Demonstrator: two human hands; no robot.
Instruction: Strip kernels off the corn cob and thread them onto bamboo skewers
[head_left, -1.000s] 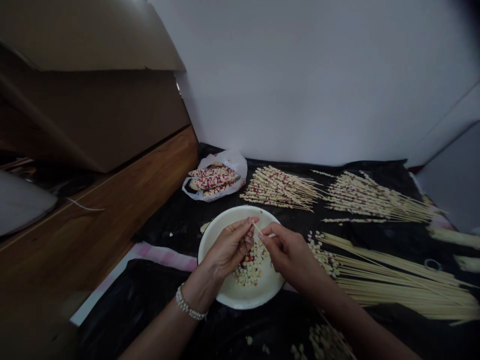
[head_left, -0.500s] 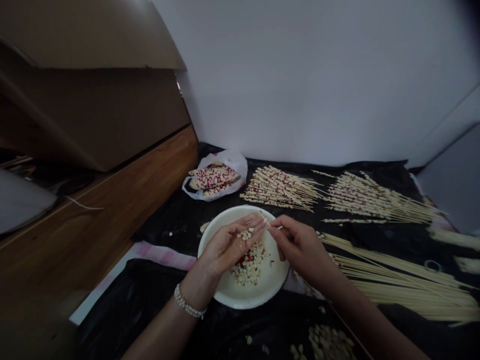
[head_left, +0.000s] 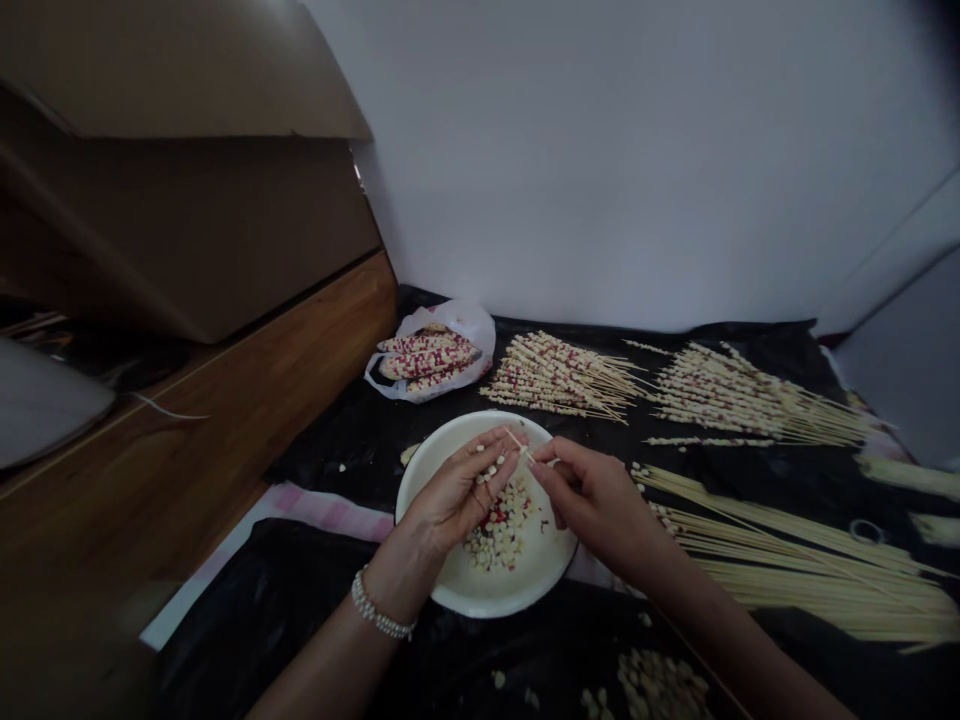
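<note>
Over a white bowl (head_left: 553, 572), my left hand (head_left: 461, 490) is cupped with pale corn kernels (head_left: 491, 465) in its palm. My right hand (head_left: 589, 495) pinches a thin wooden skewer (head_left: 516, 438) near its tip, with a kernel at the fingertips. The skewer's bare tip points up and left over my left fingers. Loose pale and red kernels (head_left: 501, 545) lie inside the bowl beneath my hands.
Behind the bowl are speckled corn cobs (head_left: 427, 358) on a white plastic bag (head_left: 474, 325) and two piles of kernel-threaded skewers (head_left: 562, 375). Bare skewers (head_left: 817, 580) lie at right. Loose kernels (head_left: 660, 685) rest on black plastic in front. A cardboard box (head_left: 187, 220) stands at left.
My left hand's fingers have curled in a little more around the kernels. The skewer tip has shifted left, and the kernel on it now sits nearer my right fingertips.
</note>
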